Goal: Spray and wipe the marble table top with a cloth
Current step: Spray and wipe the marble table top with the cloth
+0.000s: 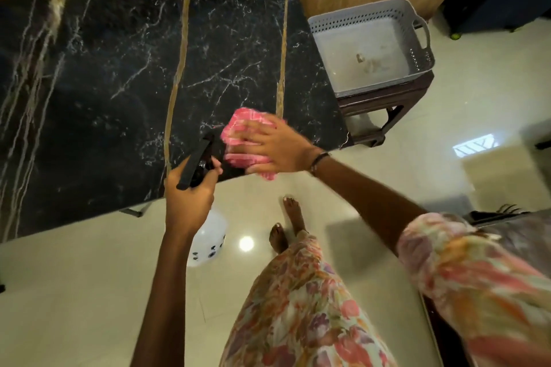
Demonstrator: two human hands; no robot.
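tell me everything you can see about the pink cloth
The cloth is pink with paler white stripes or checks, soft and woven-looking. It is bunched into a loose wad, not spread flat, and looks slightly blurred. It lies on the black marble table close to its near edge, with one corner hanging just past that edge. The right hand presses flat on top, fingers spread over it. The spray bottle in the left hand is just beside it.

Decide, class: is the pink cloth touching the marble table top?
Touching. The head view shows the right hand pressing the pink cloth flat on the marble table top near its front edge, no gap visible.
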